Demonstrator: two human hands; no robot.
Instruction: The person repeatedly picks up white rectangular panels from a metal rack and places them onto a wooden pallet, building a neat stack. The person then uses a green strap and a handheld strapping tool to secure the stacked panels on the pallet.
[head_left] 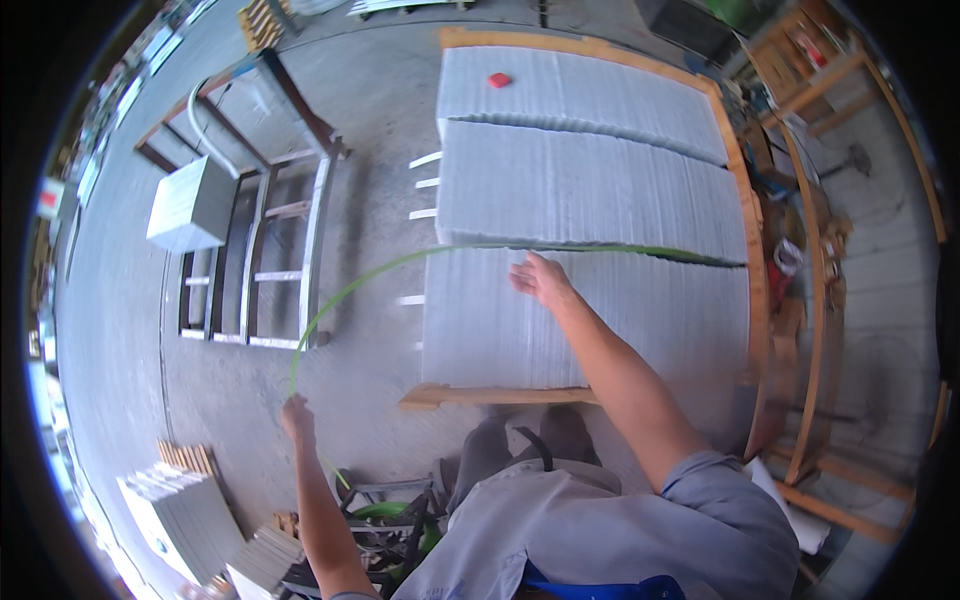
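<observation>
A long green strapping band (371, 273) arcs up from my left hand (298, 420), which is closed around it. From there it bends over to the right and runs along the gap between the middle stack of grey-white slabs (590, 190) and the near stack (640, 320). My right hand (541, 279) is over the near stack, just below the band, fingers loosely apart; whether the thumb touches the band is unclear. Below my left hand the band continues down toward a wheeled strap cart (410, 525), partly hidden by my arm and body.
A wooden crate frame (590, 46) borders the slabs. On the far stack lies a small red object (499, 80). At left stands a metal rack (315, 220) with a white block (193, 205). More slabs (185, 520) stand lower left; wooden framing (815, 330) rises at right.
</observation>
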